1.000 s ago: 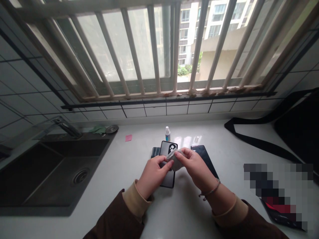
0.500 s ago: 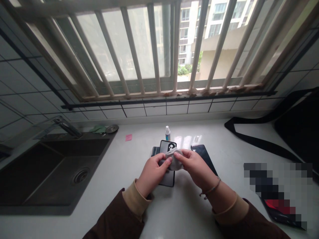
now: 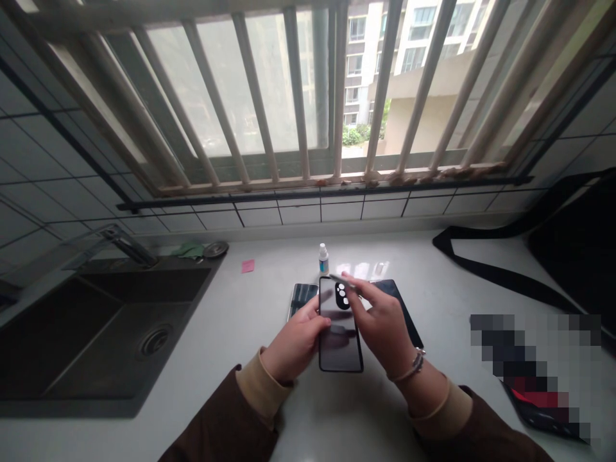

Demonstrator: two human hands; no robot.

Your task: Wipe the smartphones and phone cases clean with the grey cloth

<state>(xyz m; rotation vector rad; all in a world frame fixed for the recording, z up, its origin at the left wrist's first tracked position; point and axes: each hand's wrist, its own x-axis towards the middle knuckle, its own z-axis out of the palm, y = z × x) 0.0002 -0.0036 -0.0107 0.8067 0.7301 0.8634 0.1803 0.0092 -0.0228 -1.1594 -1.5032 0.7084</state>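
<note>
My left hand (image 3: 298, 333) is closed on the left edge of a phone case (image 3: 341, 350), its thumb on the face. The case is see-through with a black rim and a black camera surround with holes at the top; it is held up, tilted, over the counter. Pinched in my right hand (image 3: 380, 314) is a grey cloth (image 3: 341, 281), seen nearly edge-on by the camera holes. Behind my left hand lies a phone (image 3: 304, 295) with a dark screen. A second dark phone or tablet (image 3: 411, 321) lies partly hidden behind my right hand.
A small white spray bottle (image 3: 323, 258) stands behind the case. A pink sticky note (image 3: 248, 265) lies left of it. The sink (image 3: 183, 321) is at the left, with a drain strainer (image 3: 216, 249) and green cloth (image 3: 188, 249). A black strap (image 3: 500, 273) and a partly pixelated dark object (image 3: 543, 417) are at the right.
My left hand has let go of the cloth and taken up the phone case from the counter. My right hand keeps the cloth and has moved to the case's top.
</note>
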